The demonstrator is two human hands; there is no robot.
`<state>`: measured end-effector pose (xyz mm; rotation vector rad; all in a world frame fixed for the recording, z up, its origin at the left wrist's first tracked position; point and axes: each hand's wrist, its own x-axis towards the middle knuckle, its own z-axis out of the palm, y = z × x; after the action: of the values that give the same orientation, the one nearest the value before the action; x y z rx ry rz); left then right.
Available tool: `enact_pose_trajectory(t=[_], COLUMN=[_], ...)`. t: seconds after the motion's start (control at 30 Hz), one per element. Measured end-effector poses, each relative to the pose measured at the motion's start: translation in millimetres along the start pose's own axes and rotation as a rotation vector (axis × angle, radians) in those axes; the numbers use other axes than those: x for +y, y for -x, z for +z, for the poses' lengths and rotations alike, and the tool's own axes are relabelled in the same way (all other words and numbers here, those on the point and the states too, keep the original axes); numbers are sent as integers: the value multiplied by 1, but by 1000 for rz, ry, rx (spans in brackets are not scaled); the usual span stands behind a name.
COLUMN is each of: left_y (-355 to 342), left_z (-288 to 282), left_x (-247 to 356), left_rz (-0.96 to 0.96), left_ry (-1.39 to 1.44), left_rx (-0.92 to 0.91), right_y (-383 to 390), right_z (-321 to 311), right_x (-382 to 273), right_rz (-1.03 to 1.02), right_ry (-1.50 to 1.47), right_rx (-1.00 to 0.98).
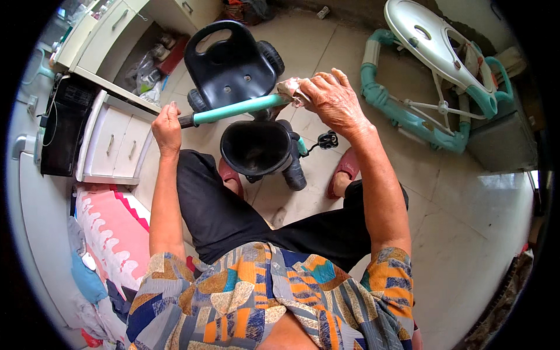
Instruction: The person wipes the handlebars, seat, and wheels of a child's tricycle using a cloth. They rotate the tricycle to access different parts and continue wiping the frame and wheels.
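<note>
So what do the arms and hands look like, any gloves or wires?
No gloves or wires show: the left hand and right hand are bare, as are both forearms. The short sleeves have a blocky patchwork print in orange, grey, dark blue, tan and teal.

Upper body: loose short-sleeved woven-look shirt [256,291] in a patchwork print, angular blocks of orange, navy, grey, teal, tan and brown, some striped, some speckled; a buttoned seam down the front, neckline open. Sleeves [389,283] wide, same print, ending above the elbows. Left hand [167,129] and right hand [335,104] bare, forearms likewise. Lower body: plain black loose-cut cloth trousers [219,204], fabric creased at lap. Feet: dull pinkish-red slip-on shoes [346,166], rounded toes, matching pair
</note>
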<state>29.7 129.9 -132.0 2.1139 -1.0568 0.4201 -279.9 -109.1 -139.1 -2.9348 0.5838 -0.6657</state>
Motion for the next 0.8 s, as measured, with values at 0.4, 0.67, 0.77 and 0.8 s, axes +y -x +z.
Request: enact_pose_trajectory(t=[0.4, 0.67, 0.77, 0.8], left_y=[-6, 8, 5, 5], left_z=[-9, 16, 21, 21], left_x=[4, 56, 41, 43], left_rz=[198, 279, 243, 249], left_ry=[-318, -201, -235, -235], left_rx=[-69, -249, -248, -247], right_y=[17, 30, 29, 31], right_z=[-12, -5, -2, -5], right_x=[17, 3, 4, 6], right_rz=[186, 81, 70, 81], right_ry=[-323, -194, -194, -167], right_rx=[-23, 76, 75, 57])
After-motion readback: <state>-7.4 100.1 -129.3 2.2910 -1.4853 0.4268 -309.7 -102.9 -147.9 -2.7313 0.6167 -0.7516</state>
